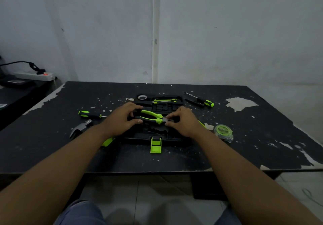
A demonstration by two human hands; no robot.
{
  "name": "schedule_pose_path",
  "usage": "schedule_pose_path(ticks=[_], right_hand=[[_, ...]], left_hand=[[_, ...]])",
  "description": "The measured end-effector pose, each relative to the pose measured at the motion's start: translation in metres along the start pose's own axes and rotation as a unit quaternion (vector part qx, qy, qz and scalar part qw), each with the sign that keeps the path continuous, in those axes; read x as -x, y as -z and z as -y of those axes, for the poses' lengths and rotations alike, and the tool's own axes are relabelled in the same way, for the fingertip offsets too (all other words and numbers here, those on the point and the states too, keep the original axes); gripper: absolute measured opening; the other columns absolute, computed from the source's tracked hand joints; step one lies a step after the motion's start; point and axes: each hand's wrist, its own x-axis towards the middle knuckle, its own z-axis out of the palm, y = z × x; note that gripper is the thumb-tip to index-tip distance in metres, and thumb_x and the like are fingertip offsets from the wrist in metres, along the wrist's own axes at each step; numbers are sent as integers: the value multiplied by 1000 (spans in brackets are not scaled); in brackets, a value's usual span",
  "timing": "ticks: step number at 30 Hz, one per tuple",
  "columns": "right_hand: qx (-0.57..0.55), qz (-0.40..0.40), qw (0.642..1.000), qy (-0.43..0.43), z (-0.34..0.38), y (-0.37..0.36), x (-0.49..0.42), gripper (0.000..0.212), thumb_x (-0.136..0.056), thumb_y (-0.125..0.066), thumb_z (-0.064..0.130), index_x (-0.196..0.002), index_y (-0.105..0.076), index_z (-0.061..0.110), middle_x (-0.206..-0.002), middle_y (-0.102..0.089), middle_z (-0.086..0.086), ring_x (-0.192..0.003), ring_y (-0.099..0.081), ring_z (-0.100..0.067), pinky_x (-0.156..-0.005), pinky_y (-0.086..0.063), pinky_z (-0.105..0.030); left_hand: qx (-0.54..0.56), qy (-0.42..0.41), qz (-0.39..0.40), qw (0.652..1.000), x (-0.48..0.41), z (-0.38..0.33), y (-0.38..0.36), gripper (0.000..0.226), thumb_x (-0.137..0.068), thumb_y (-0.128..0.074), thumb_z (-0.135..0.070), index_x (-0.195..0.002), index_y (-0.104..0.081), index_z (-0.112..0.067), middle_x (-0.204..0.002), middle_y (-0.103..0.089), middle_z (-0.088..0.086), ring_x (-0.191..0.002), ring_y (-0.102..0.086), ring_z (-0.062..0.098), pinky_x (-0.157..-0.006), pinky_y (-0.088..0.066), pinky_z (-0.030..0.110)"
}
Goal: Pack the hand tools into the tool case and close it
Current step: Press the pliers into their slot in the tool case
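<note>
Pliers (151, 117) lie over open tool case (158, 141) on worktop (244, 146), betw. both hands. Left hand (122, 118) pinches the handles; right hand (182, 120) grips the nose. Hammer (79, 128) left of left hand, tape measure (224, 131) right of right hand.

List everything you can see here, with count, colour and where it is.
tool case: one, black, open, table centre
latch: one, green, case's near edge
pliers: one, green-black, over case, held by both hands
tape roll: one, black, case's far left
utility knife: one, green-black, in case's far half
screwdrivers: three, green-black; one left, two far right
hammer: one, metal head, left
tape measure: one, green, right
power strip: one, white, far left
left hand
right hand
</note>
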Motion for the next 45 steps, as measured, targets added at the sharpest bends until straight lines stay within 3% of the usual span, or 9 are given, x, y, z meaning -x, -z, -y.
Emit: schedule_pose_path(ticks=[7, 12, 17, 24, 28, 32, 36, 42, 45], right_hand=[[7, 17, 1000, -18, -1, -6, -6, 41, -71, -69, 71, -104, -79, 50, -102, -62, 4, -110, -55, -23, -98, -51, -42], [-37, -3, 999, 7, -9, 6, 5, 46, -81, -87, 43, -126, -74, 42, -113, -53, 0, -113, -51, -20, -101, -41, -29], [-60, -15, 998, -19, -24, 14, 15, 71, -78, -88, 50, -143, -62, 41, -129, -50, 7, -129, -44, -19, -116, -37, -37], [-100, 9, 995, -26, -31, 9, 20, 66, -83, -85, 50, -144, -62, 39, -137, -47, 11, -137, -42, -14, -121, -34, -35], [-119, 5, 993, -18, -28, 6, 22, 58, -84, -86, 45, -138, -67, 39, -138, -48, 8, -135, -44, -9, -121, -33, -28], [-120, -4, 993, -10, -22, 6, 22, 55, -83, -88, 42, -134, -69, 37, -137, -51, 8, -131, -51, -5, -118, -35, -21], [-118, 7, 993, -16, -16, 11, 25, 52, -85, -86, 43, -133, -70, 35, -136, -51, 11, -122, -50, 2, -100, -26, 3], [-100, 67, 991, -52, -7, 15, 18, 41, -88, -80, 52, -126, -74, 38, -149, -41, 7, -134, -48, -7, -111, -34, -22], [-117, 60, 989, -68, -3, 5, 17, 49, -79, -87, 55, -121, -75, 34, -149, -39, 5, -139, -46, -11, -115, -36, -27]], left_hand=[[6, 13, 2, 1000, -2, 4, 1, 53, -85, -86, -35, -134, -65, -33, -101, -53, -31, -84, -56, 1, -77, -45, 20], [15, 23, 13, 1000, -3, 3, -4, 56, -84, -87, -34, -135, -65, -35, -108, -56, -20, -90, -59, 7, -80, -46, 20], [2, 29, 24, 999, -10, -3, -5, 58, -82, -87, -41, -135, -64, -38, -111, -58, -20, -94, -59, 4, -78, -44, 18], [-8, 48, 26, 998, -15, -9, -10, 62, -78, -91, -41, -134, -66, -37, -111, -61, -22, -97, -58, 0, -77, -41, 11], [-37, 44, 36, 998, -16, -13, -12, 61, -80, -89, -40, -136, -66, -33, -120, -63, -14, -99, -58, 7, -88, -47, 24], [-55, 37, 35, 997, -17, -10, -15, 61, -82, -88, -39, -137, -66, -28, -128, -63, -10, -116, -51, 9, -115, -38, 36], [-73, 43, 57, 995, -19, -6, -21, 62, -80, -87, -44, -137, -65, -32, -126, -57, -13, -129, -51, 19, -118, -38, 51], [-60, 56, 45, 996, -12, -9, -26, 62, -83, -84, -46, -140, -62, -36, -125, -51, -16, -113, -53, 7, -108, -46, 50], [-16, 70, 39, 997, -10, -12, -23, 61, -79, -90, -37, -135, -67, -33, -125, -59, -12, -104, -62, 7, -103, -51, 37]])
